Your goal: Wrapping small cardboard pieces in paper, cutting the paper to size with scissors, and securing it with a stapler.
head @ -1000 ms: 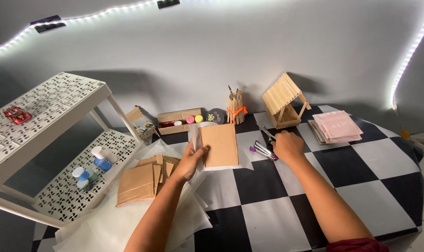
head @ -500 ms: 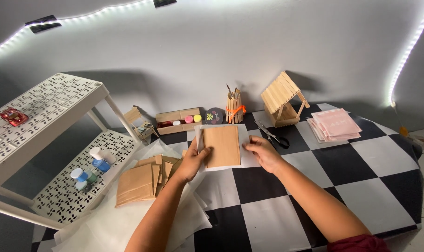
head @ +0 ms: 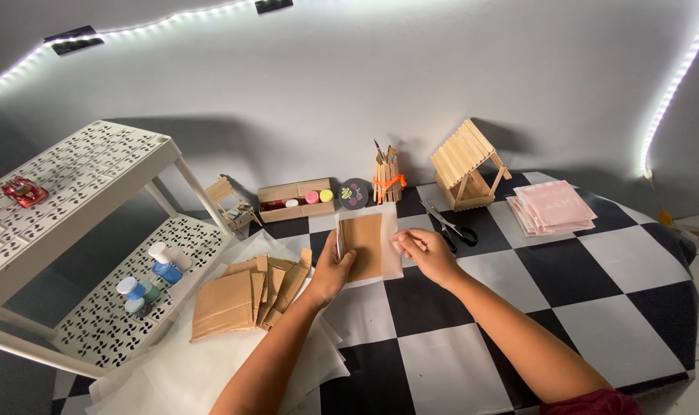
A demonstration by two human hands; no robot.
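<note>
Half a second back the right hand point(head: 428, 253) was still travelling in from the scissors point(head: 449, 225); now its fingertips pinch the right edge of the brown card panel point(head: 362, 246), which has tipped less upright and lies over a white paper sheet point(head: 391, 265) on the checkered surface point(head: 580, 292); the left hand point(head: 330, 273) keeps its grip clenched on the panel's left edge, a thin stick showing beside the thumb. Counted: one panel in hand; one loose pile of brown pieces point(head: 245, 296) at the left; one stick-built house point(head: 466, 164); one cup of sticks point(head: 387, 178); one stack of pink sheets point(head: 553, 207); one white shelf rack point(head: 73, 230).
</note>
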